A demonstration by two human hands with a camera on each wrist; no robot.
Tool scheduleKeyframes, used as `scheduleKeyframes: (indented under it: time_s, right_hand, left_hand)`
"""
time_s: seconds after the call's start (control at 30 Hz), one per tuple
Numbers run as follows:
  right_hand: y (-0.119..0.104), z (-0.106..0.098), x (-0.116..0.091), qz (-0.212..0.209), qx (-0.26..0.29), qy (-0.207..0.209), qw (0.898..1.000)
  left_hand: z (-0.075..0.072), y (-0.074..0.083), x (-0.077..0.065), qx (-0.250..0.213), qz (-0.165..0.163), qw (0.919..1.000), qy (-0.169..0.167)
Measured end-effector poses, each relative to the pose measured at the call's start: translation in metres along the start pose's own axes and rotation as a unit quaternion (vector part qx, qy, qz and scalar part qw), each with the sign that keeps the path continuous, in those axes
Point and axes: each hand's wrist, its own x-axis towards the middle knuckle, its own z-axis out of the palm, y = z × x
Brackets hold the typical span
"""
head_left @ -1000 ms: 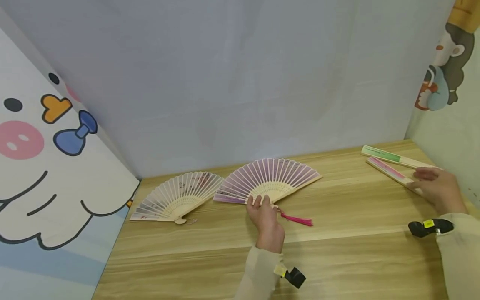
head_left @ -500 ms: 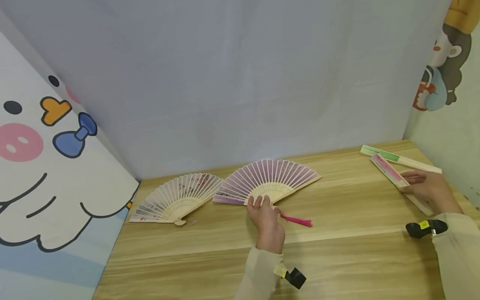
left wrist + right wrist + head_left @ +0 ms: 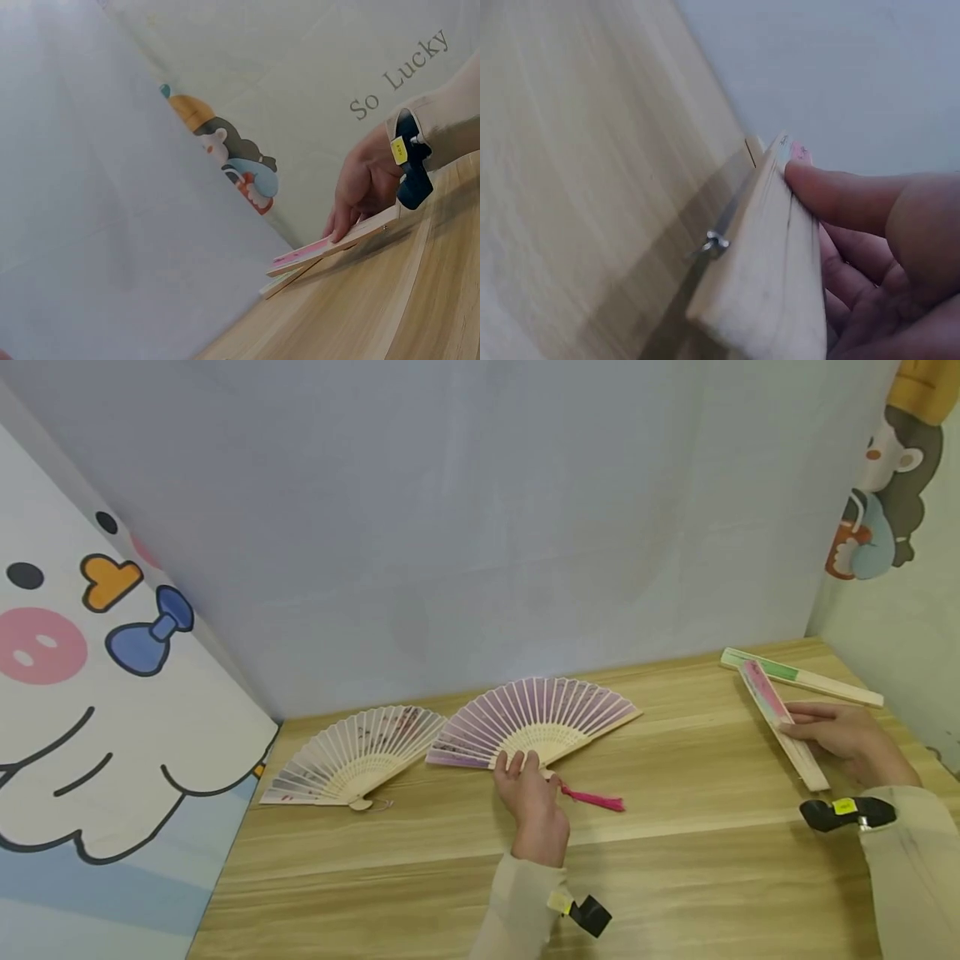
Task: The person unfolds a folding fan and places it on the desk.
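My right hand [image 3: 851, 739] grips a folded fan with pink-and-blue cloth [image 3: 782, 722], thumb on one side and fingers behind it. In the right wrist view the bare wooden end of this folded fan [image 3: 769, 277] points at the camera, a small metal ring at its pivot. The left wrist view shows it tilted just over the table. My left hand [image 3: 532, 806] rests its relaxed fingertips at the base of a spread purple fan [image 3: 543, 722], which has a pink tassel [image 3: 592, 798]. Whether those fingers press on the fan is hard to see.
A spread pale grey fan [image 3: 367, 752] with a flower print lies left of the purple one. Behind the held fan, a folded green fan [image 3: 802, 677] lies by the table's back right corner. A grey curtain [image 3: 487, 527] and printed panels enclose the wooden table [image 3: 675, 868].
My right hand has lifted the folded pink fan and drawn it slightly left, turning it more upright in the head view. The left hand and the spread fans have stayed still.
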Motion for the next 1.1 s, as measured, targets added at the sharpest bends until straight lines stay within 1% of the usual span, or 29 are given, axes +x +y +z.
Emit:
scheduleKeyframes:
  time_s: [0.03,0.17,0.27,0.4,0.57,0.7,0.83,0.9,1.1]
  right_hand:
    - [-0.002,0.0,0.0,0.006,0.006,-0.008,1.0]
    - [-0.007,0.003,-0.001,0.001,0.026,-0.052,0.998]
    - [-0.011,0.006,0.001,-0.017,0.069,-0.084,0.994]
    - [-0.016,0.013,0.002,-0.022,0.15,-0.113,0.982]
    - [-0.024,0.024,0.004,-0.021,0.221,-0.116,0.968]
    - [-0.031,0.033,0.004,-0.033,0.229,-0.113,0.966]
    - [-0.038,0.041,0.005,-0.041,0.215,-0.111,0.969]
    - [-0.04,0.046,0.005,-0.046,0.213,-0.114,0.969]
    - [-0.05,0.063,0.005,-0.05,0.236,-0.119,0.963]
  left_hand:
    - [0.0,0.0,0.0,0.0,0.0,1.0,0.0]
    - [0.001,0.001,0.0,0.001,0.001,1.0,-0.002]
    - [0.001,0.001,0.0,0.003,0.003,1.0,-0.005]
    - [0.002,0.002,0.0,0.006,0.002,1.0,-0.008]
    - [0.001,0.001,0.0,0.001,0.0,0.9999,-0.01]
    - [0.001,0.0,0.0,-0.003,0.001,0.9999,-0.012]
    - [0.001,-0.001,0.0,0.001,0.0,0.9999,-0.013]
    - [0.001,-0.001,0.0,0.002,0.0,0.9999,-0.013]
    - [0.003,-0.003,0.0,0.0,-0.002,0.9999,-0.012]
